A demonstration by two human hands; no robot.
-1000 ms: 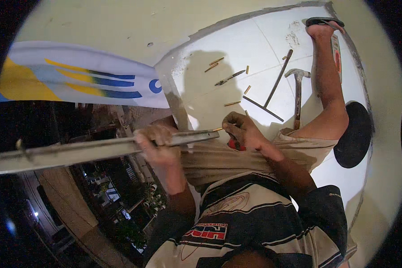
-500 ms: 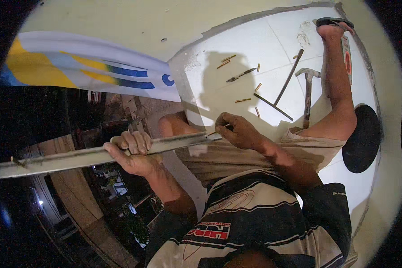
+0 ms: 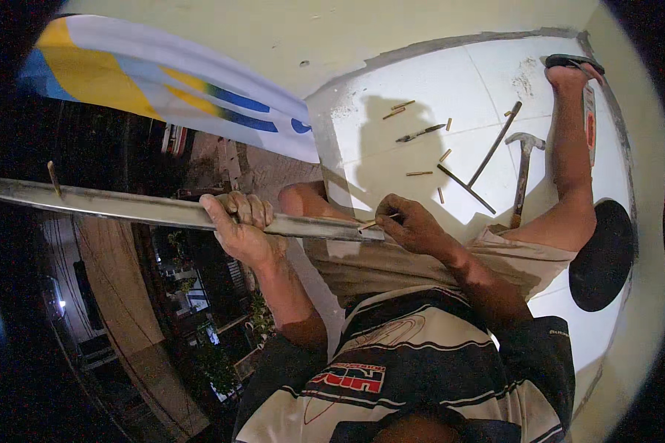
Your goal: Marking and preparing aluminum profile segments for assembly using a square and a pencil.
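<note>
My left hand (image 3: 245, 230) is closed around a long, pale metal bar (image 3: 133, 208) that stretches out to the left over the dark drop. My right hand (image 3: 414, 227) pinches a thin brass-coloured rod (image 3: 369, 224) with its tip at the bar's right end, by a small hole. Whether the tip is inside the hole is hard to make out. Near the bar's far left end, a short brown peg (image 3: 54, 179) sticks up from it. The bar's right part lies across my lap.
Several short brass-coloured rods (image 3: 420, 173) lie on the white tiled floor with a dark pen-like tool (image 3: 421, 134). Right of them are a T-shaped metal bar (image 3: 488, 148), a claw hammer (image 3: 524, 166) and a black oval thing (image 3: 602, 255). A banner (image 3: 192, 88) hangs at the upper left.
The bar's left end has swung up and the bar has turned, so its peg now points upward. Both hands keep their grip; the rod stays at the right end. The whole view has shifted slightly.
</note>
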